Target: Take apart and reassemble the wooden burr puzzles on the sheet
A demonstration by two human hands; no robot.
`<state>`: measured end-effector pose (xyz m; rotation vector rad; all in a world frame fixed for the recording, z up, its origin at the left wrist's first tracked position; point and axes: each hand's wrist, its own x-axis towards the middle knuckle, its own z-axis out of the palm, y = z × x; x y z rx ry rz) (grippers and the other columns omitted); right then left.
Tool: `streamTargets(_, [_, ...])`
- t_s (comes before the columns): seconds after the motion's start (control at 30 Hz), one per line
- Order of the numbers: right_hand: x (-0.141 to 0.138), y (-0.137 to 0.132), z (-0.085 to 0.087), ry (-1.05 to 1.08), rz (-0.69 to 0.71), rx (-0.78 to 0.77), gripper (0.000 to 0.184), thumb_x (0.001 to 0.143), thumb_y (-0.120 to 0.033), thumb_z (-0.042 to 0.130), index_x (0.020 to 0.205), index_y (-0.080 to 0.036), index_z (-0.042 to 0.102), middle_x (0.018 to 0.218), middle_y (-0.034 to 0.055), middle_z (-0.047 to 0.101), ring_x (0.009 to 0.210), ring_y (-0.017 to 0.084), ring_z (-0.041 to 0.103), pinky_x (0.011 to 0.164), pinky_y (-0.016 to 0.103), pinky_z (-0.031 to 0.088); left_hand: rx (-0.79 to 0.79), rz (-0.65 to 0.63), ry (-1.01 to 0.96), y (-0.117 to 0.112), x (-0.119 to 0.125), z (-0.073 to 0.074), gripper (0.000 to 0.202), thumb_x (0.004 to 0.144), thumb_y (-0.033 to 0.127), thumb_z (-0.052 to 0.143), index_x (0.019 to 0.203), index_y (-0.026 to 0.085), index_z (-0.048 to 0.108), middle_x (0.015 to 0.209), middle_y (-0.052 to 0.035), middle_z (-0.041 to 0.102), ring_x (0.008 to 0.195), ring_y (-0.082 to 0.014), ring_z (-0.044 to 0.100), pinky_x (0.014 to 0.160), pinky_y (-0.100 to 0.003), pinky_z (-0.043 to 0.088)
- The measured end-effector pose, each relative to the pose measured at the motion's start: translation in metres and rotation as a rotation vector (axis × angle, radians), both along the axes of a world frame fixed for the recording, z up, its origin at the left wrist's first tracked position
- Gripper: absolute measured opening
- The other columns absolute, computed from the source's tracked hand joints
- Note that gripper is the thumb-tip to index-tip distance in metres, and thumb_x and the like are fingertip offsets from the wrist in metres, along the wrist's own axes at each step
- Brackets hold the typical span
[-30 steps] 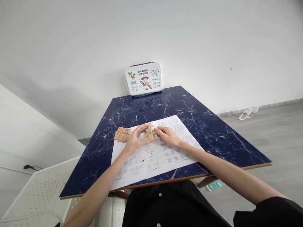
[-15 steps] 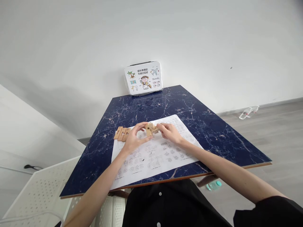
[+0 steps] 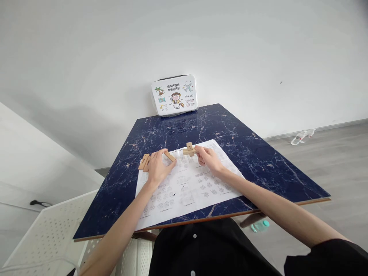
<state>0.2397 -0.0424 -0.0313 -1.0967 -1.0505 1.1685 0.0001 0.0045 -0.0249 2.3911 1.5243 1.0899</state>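
My left hand (image 3: 158, 166) is closed on a light wooden puzzle piece (image 3: 170, 156), gripped between thumb and fingers above the paper's left side. Just left of that hand, flat wooden pieces with cut-outs (image 3: 144, 161) lie side by side, partly hidden by it. My right hand (image 3: 207, 158) pinches one end of a small cross-shaped assembly of interlocked wooden pieces (image 3: 189, 149). The assembly is apart from the piece in the left hand. Under both hands lies a white instruction sheet (image 3: 184, 203) printed with small grey diagrams.
The sheet rests on a dark blue marbled table (image 3: 230, 134). A white cartoon-printed case (image 3: 174, 96) leans against the wall at the back. Clear bottles (image 3: 299, 138) lie on the floor to the right, and a teal-capped bottle (image 3: 261, 225) lies below the front edge.
The hands have moved apart. My left hand has shifted left with one wooden piece, separated from the assembly. My right hand holds the cross-shaped assembly, now fully visible.
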Motion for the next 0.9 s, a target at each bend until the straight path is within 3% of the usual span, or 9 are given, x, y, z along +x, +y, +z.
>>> streamTargets(0.13, [0.0, -0.001, 0.001, -0.036, 0.006, 0.008, 0.047, 0.092, -0.062, 0.061, 0.07, -0.024, 0.045, 0.06, -0.0057, 0.034, 0.047, 0.01, 0.031, 0.047, 0.029, 0.025, 0.096, 0.041, 0.145, 0.003, -0.004, -0.007, 0.05, 0.082, 0.043, 0.08, 0.125, 0.023, 0.064, 0.121, -0.0147, 0.072, 0.125, -0.0423, 0.059, 0.105, -0.06, 0.047])
streamTargets(0.2, [0.0, -0.003, 0.003, -0.067, 0.004, 0.009, 0.049, 0.092, -0.064, 0.059, 0.069, -0.024, 0.044, 0.058, -0.0058, 0.035, 0.047, 0.011, 0.032, 0.048, 0.029, 0.025, 0.12, 0.002, 0.154, 0.002, -0.003, -0.005, 0.05, 0.086, 0.043, 0.077, 0.128, 0.022, 0.062, 0.127, -0.0154, 0.069, 0.126, -0.0412, 0.058, 0.108, -0.061, 0.046])
streamTargets(0.4, [-0.004, -0.009, 0.004, -0.377, 0.012, 0.088, 0.053, 0.097, -0.066, 0.05, 0.066, -0.024, 0.045, 0.053, -0.0038, 0.044, 0.051, 0.014, 0.041, 0.054, 0.03, 0.034, 0.109, -0.346, -0.005, -0.015, 0.008, 0.014, 0.039, 0.101, 0.043, 0.063, 0.136, 0.028, 0.057, 0.139, -0.0091, 0.063, 0.131, -0.0285, 0.058, 0.111, -0.047, 0.048])
streamTargets(0.53, [-0.008, -0.014, 0.004, -0.576, 0.052, 0.231, 0.053, 0.1, -0.06, 0.048, 0.063, -0.023, 0.037, 0.057, -0.0043, 0.04, 0.057, 0.014, 0.037, 0.057, 0.03, 0.029, -0.027, -0.495, -0.057, -0.023, 0.013, 0.02, 0.027, 0.104, 0.047, 0.058, 0.121, 0.027, 0.066, 0.124, -0.0069, 0.071, 0.117, -0.0262, 0.065, 0.103, -0.042, 0.052])
streamTargets(0.7, [-0.011, -0.022, 0.008, -0.649, 0.172, 0.382, 0.047, 0.105, -0.053, 0.045, 0.069, -0.023, 0.041, 0.061, -0.0044, 0.042, 0.057, 0.013, 0.038, 0.058, 0.03, 0.03, -0.188, -0.445, -0.118, -0.025, 0.015, 0.028, 0.039, 0.104, 0.054, 0.051, 0.092, 0.023, 0.07, 0.092, -0.0056, 0.072, 0.088, -0.024, 0.066, 0.086, -0.038, 0.054])
streamTargets(0.9, [-0.011, -0.032, 0.013, -0.684, 0.178, 0.565, 0.033, 0.105, -0.047, 0.049, 0.089, -0.021, 0.062, 0.078, 0.0025, 0.062, 0.065, 0.016, 0.052, 0.064, 0.031, 0.041, -0.206, -0.429, -0.212, -0.026, 0.017, 0.034, 0.037, 0.103, 0.053, 0.054, 0.091, 0.024, 0.074, 0.103, -0.0067, 0.074, 0.099, -0.0259, 0.068, 0.094, -0.041, 0.054])
